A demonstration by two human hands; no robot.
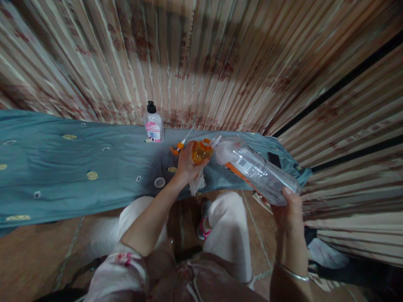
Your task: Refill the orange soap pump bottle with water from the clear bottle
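Note:
My left hand (pixel 188 162) is wrapped round a small amber bottle (pixel 201 152) whose open neck tilts up to the right. In my right hand (pixel 288 199) I grip the base end of a large clear plastic bottle (pixel 258 167) with an orange label and a barcode. That bottle lies tipped, its mouth at the rim of the amber one; I cannot tell whether liquid is running. Just left of my left hand, an orange pump top (pixel 179 148) with a thin tube rests on the blue cloth (pixel 116 163). A small round white lid (pixel 159 182) lies nearer to me.
An upright clear bottle (pixel 153 126) with a black cap and pink label stands at the back. A dark flat object (pixel 273 160) lies at the right end. Below my left hand is a crumpled pale cloth (pixel 197 183). Pleated curtains (pixel 176 63) hang behind and to the right.

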